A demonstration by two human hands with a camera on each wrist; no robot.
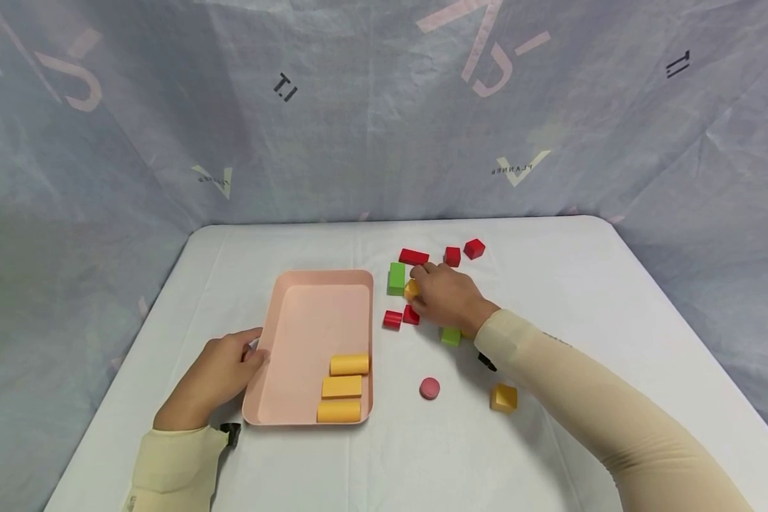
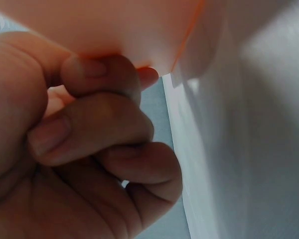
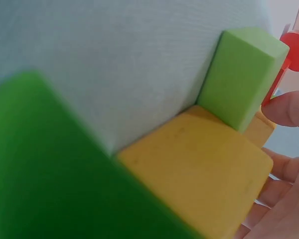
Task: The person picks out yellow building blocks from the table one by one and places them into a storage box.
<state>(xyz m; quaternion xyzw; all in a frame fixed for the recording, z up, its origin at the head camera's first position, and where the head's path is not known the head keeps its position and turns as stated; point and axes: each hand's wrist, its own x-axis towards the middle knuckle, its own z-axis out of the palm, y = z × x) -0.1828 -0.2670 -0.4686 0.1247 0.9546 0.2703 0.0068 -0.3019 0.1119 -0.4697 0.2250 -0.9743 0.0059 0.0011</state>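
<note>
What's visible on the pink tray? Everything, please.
The pink tray is a shallow, one-colour rectangle with rounded corners and a raised wall all round; it looks like smooth plastic. It sits open side up on the white table, longer from near to far than across. Three yellow blocks lie in its near right part; the rest of its floor is bare. The left hand grips its left edge. Most of its underside is hidden.

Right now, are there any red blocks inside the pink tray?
No, the pink tray has only three yellow pieces in it.
</note>
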